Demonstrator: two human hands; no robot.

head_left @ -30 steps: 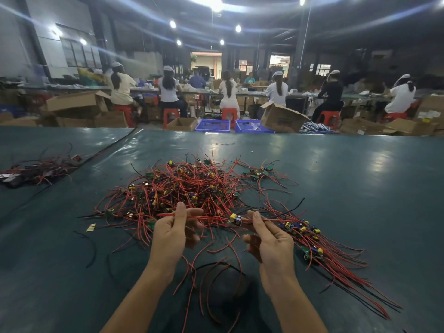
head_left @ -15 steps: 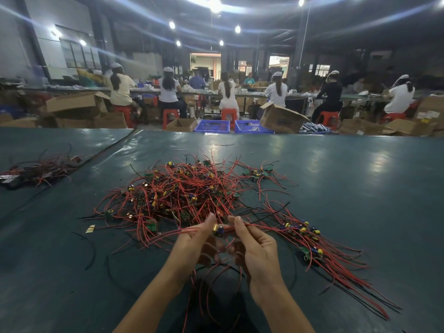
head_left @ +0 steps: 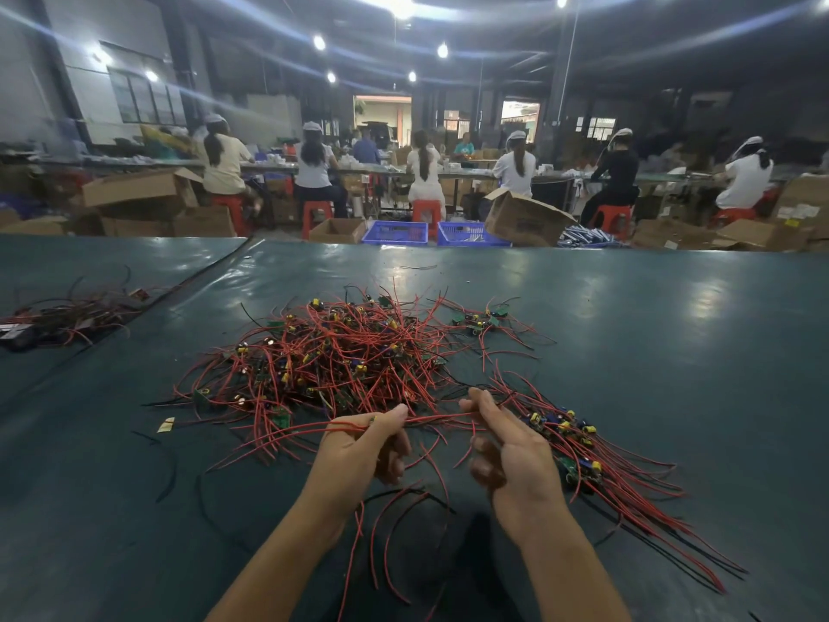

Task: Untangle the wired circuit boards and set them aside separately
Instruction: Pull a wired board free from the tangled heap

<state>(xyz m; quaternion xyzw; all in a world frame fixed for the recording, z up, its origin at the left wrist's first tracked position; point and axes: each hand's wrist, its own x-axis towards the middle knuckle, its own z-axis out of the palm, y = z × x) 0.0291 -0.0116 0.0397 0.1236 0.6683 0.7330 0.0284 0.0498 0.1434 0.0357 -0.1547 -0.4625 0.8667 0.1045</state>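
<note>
Left hand [head_left: 359, 451] and right hand [head_left: 516, 460] pinch one red wire [head_left: 439, 417] stretched between; tangle [head_left: 341, 356] beyond.

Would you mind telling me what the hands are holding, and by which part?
Red wires stretched between them: the left hand grips them under its thumb, and the right hand pinches them between thumb and forefinger.

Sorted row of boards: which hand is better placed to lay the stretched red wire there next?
Probably the right hand: it pinches the red wire beside that row, while the left hand grips it nearer the tangled pile.
</note>
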